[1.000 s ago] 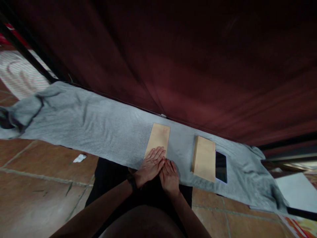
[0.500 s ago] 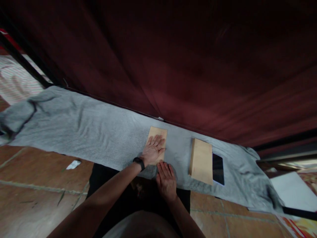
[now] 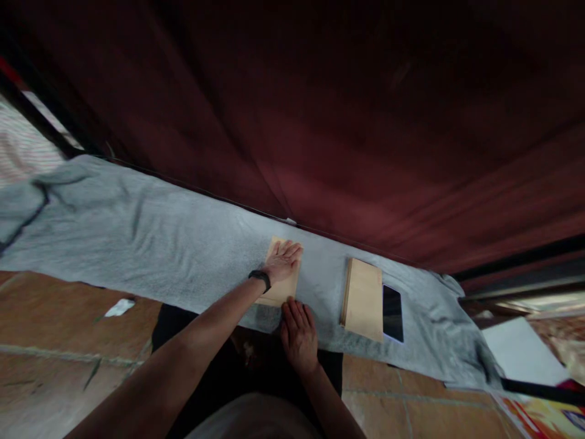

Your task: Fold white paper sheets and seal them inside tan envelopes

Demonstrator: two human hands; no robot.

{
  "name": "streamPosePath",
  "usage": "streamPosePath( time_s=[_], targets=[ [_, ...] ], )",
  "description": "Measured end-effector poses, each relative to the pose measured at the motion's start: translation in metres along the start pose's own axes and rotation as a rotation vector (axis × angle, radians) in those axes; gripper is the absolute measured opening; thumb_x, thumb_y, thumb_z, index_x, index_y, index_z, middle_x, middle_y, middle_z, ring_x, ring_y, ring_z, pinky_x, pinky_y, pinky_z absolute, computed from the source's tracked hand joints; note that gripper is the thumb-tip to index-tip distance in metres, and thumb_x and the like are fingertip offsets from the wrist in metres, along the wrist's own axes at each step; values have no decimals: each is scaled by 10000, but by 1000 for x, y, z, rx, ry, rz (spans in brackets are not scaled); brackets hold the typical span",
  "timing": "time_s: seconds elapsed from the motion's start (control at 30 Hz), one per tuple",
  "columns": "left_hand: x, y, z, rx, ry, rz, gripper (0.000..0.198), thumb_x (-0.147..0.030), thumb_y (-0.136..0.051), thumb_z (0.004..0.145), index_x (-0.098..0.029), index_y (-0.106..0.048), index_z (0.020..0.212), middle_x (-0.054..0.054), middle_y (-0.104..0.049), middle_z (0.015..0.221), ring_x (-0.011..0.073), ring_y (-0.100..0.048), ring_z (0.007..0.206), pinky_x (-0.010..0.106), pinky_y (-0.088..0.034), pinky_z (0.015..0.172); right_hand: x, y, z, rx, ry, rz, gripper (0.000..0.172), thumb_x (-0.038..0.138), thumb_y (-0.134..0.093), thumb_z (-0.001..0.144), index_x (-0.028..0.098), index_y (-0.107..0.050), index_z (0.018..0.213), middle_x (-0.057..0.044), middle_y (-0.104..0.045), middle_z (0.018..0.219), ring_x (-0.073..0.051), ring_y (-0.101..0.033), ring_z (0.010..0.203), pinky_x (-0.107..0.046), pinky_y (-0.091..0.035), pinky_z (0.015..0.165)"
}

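Observation:
A tan paper envelope lies flat on the grey cloth in front of me. My left hand, with a black band on its wrist, rests spread and flat over the envelope's upper part. My right hand lies at the envelope's lower right corner, its fingertips touching the edge and its fingers stretched side by side. To the right is a stack of similar tan envelopes, and beside it a dark-screened phone.
A dark red curtain-like cloth rises behind the grey cloth. A white flat piece sits at the far right. On the tiled floor lies a white scrap. Striped fabric shows at far left.
My left hand has slid up the envelope, uncovering its lower part. My right hand stays by the lower corner. The whole view has shifted slightly.

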State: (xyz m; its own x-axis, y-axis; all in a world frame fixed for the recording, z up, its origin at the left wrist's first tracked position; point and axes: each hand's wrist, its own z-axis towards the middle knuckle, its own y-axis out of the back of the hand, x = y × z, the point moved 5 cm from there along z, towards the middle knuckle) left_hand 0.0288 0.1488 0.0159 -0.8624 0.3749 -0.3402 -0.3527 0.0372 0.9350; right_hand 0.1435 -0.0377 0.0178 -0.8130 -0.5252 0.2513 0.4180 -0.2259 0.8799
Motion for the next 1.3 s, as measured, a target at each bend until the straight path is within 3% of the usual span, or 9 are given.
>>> streamPosePath(
  time_s=[0.17, 0.37, 0.53, 0.63, 0.77, 0.9, 1.03, 1.3],
  targets=[
    [-15, -7, -31, 134, -18, -39, 528, -389, -301, 1028, -249, -405, 1526, 31, -342, 1626, 284, -186, 1535, 569, -58, 1227, 0, 1, 0, -3, -1, 7, 469, 176, -443, 983, 168, -528, 1444, -92, -570, 1459, -232, -511, 1363, -436, -354, 1175],
    [-34, -4, -94, 155, -54, -56, 524, -423, -279, 1050, -251, -389, 1532, 32, -362, 1613, 239, -227, 1528, 515, -99, 1238, 0, -6, -2, -39, -23, -3, 411, 193, -462, 971, 146, -621, 1347, -114, -643, 1371, -245, -548, 1323, -443, -351, 1177],
    [-42, 10, -151, -52, -187, -2, 534, -435, -371, 1043, -233, -378, 1537, 58, -377, 1608, 204, -287, 1509, 438, -157, 1254, -3, -8, -4, -25, -7, 22, 435, 200, -435, 980, 141, -589, 1383, -101, -607, 1419, -244, -524, 1348, -448, -329, 1190],
    [-39, 12, -172, -92, -194, 46, 583, -441, -428, 1025, -188, -355, 1545, 87, -369, 1610, 213, -291, 1508, 420, -203, 1248, -3, -5, -3, -14, -5, 36, 436, 207, -427, 994, 135, -572, 1399, -101, -581, 1447, -245, -501, 1371, -456, -304, 1203],
    [-33, 8, -181, -92, -168, 64, 593, -402, -426, 1017, -159, -337, 1551, 110, -384, 1599, 222, -322, 1495, 425, -251, 1233, 7, -3, 5, 12, -54, 70, 429, 221, -382, 1032, 152, -548, 1421, -100, -559, 1469, -241, -458, 1411, -506, -240, 1232],
    [-29, 0, -181, -89, -141, 72, 624, -293, -412, 979, -130, -293, 1569, 122, -374, 1603, 221, -321, 1495, 411, -247, 1234, 26, -10, 13, 58, -31, 105, 487, 255, -343, 1046, 117, -428, 1506, -127, -487, 1527, -218, -418, 1440, -448, -327, 1204],
    [-28, -2, -183, -80, -165, 97, 659, -216, -415, 935, -118, -283, 1573, 125, -355, 1613, 221, -300, 1504, 396, -228, 1240, 29, -17, 10, 25, 0, 51, 547, 329, -399, 1031, 99, -390, 1528, -155, -468, 1535, -247, -404, 1449, -448, -349, 1193],
    [-16, 6, -190, -150, -166, 124, 666, -452, -465, 994, -109, -330, 1548, 165, -399, 1581, 269, -324, 1492, 437, -294, 1217, 5, -12, -3, 29, -2, -52, 504, 307, -456, 1017, 121, -466, 1485, -130, -510, 1506, -241, -443, 1423, -437, -319, 1203]
  ],
)
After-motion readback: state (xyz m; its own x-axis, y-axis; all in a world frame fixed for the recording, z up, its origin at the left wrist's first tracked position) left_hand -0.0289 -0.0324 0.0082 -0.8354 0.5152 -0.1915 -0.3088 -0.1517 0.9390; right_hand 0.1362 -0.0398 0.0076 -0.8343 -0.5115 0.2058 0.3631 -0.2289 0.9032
